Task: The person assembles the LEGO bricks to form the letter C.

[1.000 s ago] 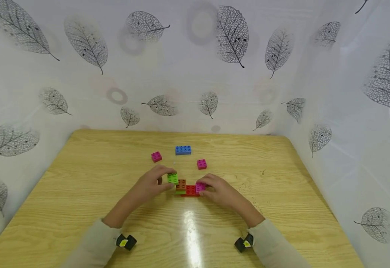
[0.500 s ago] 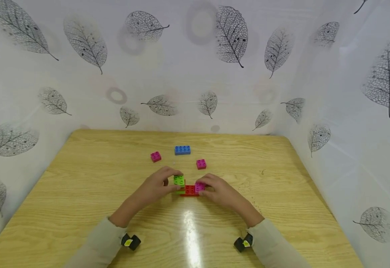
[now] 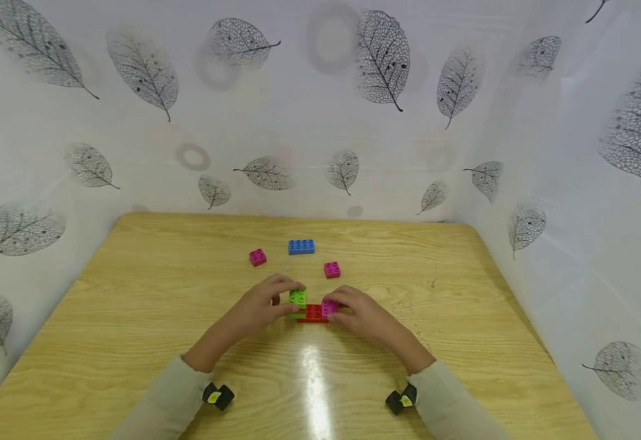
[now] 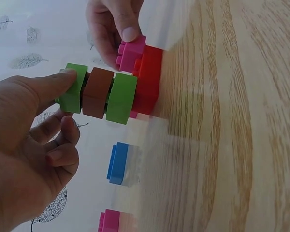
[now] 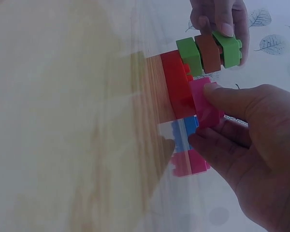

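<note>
My left hand (image 3: pixel 260 303) pinches a light green toy brick (image 3: pixel 297 297) between thumb and fingers. That brick tops a stack, over a brown brick (image 4: pixel 97 92) and a lower green brick (image 4: pixel 121 98). In the right wrist view the top brick looks slightly tilted on the brown one; a thin gap shows between them. The stack stands on the left end of a long red brick (image 3: pixel 313 312), which lies on the table. At the red brick's right end, my right hand (image 3: pixel 361 313) pinches a pink brick (image 5: pixel 206 101) sitting on top of it.
Behind the build, a blue brick (image 3: pixel 301 247) lies on the wooden table (image 3: pixel 188 244). Two loose magenta bricks flank it: a left magenta brick (image 3: pixel 257 257) and a right magenta brick (image 3: pixel 332 270). A leaf-patterned white curtain (image 3: pixel 298 122) surrounds the table's back and sides.
My left hand has carried the light green brick rightward from beside the brown brick to on top of it, covering the brown brick in the head view. My right hand stays on the pink brick.
</note>
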`<state>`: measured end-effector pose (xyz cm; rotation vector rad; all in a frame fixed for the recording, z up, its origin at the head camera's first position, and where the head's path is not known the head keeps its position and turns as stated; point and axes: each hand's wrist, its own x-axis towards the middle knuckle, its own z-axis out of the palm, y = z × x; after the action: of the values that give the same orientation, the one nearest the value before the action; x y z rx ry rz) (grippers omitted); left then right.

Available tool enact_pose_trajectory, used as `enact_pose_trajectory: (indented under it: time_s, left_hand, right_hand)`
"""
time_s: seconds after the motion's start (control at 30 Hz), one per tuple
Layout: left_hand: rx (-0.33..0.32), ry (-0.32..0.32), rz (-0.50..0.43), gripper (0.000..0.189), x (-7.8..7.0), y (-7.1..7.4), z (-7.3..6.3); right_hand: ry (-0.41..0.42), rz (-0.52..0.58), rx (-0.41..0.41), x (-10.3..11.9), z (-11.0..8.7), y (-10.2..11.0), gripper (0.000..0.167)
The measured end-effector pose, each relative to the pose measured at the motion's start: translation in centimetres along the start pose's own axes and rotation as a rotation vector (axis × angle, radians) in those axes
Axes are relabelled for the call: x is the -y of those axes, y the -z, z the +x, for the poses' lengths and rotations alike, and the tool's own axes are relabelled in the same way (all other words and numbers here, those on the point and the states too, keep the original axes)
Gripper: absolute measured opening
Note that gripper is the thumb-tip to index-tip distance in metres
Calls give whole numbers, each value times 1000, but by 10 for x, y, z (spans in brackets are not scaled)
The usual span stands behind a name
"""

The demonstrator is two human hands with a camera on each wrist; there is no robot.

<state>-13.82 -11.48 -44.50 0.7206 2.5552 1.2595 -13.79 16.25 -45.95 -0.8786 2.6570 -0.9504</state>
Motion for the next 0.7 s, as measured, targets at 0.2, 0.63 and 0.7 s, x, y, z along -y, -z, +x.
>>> enact_pose_trajectory:
  time_s: [0.2,0.63,0.7]
  left_hand:
    - [-12,18,34,43,-2,0,0]
    - [-36,40,125,40,-3,-1,0]
    - [-37,33,141,40,-4,-1,0]
  right_hand:
    - [5,-8,-6,-1,0,0,37]
    - [-12,9,10,-2,1,0,39]
    - [-17,11,10,-2,1,0,39]
